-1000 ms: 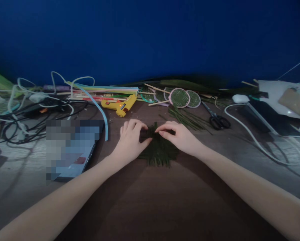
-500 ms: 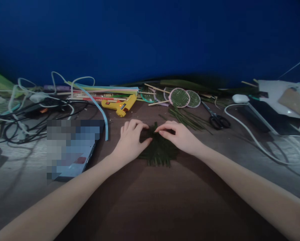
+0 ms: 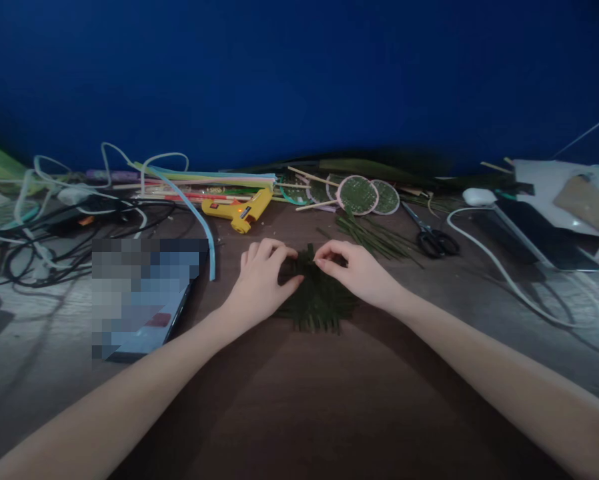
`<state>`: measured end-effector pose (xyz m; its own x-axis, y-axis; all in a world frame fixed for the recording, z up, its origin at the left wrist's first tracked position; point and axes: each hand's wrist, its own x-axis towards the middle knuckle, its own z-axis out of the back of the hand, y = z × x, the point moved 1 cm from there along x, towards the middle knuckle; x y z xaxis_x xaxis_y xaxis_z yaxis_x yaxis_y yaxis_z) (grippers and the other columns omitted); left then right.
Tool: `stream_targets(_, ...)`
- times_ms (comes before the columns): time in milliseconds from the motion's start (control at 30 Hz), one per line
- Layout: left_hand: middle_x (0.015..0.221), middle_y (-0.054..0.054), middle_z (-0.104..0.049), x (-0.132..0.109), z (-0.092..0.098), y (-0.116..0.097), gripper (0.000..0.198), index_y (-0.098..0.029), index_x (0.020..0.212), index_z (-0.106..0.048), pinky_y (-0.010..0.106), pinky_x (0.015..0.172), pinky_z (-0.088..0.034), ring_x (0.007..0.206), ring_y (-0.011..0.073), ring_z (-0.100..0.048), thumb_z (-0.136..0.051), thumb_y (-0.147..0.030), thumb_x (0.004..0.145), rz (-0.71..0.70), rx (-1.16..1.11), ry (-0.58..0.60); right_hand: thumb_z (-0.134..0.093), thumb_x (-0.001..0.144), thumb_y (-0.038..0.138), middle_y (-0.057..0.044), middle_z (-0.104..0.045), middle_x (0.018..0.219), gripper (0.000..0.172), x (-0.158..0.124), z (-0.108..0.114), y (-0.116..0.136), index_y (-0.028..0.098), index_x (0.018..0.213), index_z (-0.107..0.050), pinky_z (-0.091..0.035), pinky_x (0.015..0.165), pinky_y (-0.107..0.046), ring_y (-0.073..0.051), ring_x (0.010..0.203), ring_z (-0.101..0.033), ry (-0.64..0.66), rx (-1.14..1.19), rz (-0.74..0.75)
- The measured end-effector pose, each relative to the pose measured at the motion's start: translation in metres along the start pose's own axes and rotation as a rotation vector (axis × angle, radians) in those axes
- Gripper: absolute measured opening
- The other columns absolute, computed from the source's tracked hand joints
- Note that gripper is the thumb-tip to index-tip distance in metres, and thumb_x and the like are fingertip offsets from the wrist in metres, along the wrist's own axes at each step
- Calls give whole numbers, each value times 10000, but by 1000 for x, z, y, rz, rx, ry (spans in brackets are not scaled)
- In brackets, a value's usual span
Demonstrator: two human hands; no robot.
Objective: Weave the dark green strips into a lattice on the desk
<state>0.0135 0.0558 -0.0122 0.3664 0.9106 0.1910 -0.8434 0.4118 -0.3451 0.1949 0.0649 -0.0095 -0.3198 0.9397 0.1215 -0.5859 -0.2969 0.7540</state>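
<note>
While the person is working at the dark table [image 3: 329, 400], head view, centre of frame: a woven leaf patch [image 3: 317, 308] is lying flat there, between and partly under both hands. Judging by it, the plaiting is looking well along. The middle is reading as closed weave, but loose strip ends are sticking out along the lower edge, untrimmed and unrimmed, unlike the round rimmed pieces [image 3: 358, 195] lying at upper centre.

The left hand [image 3: 262, 280] is pressing on the patch's upper left. Its fingers [image 3: 274, 252] are curling down tight and the thumb is lying across the weave; whether it is actually gripping I cannot tell. The right hand [image 3: 359, 273] is pinching thumb and forefinger nearly closed, fingertips [image 3: 324, 261] on the top edge.

Loose green strips [image 3: 374, 239], scissors [image 3: 432, 239] and a yellow glue gun [image 3: 239, 212] are sitting just above.
</note>
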Motion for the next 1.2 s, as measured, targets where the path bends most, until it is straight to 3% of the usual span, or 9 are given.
stream_targets(800, 1016, 35, -532, 0, 1, 0, 260, -201, 990, -521, 385, 851, -355, 970, 222, -454, -621, -237, 753, -1, -63, -24, -497, 817, 234, 1, -570, 756, 65, 0, 0, 0, 189, 807, -543, -383, 668, -264, -136, 719, -524, -42, 75, -11)
stream_targets(1200, 933, 23, -591, 1, 5, -2, 226, -181, 927, -521, 365, 815, -359, 916, 210, -483, -643, -226, 743, 30, -82, -13, -596, 758, 266, 20, -569, 669, 106, -2, 4, 1, 184, 811, -554, -379, 595, -249, -121, 630, -523, -80, 102, -44)
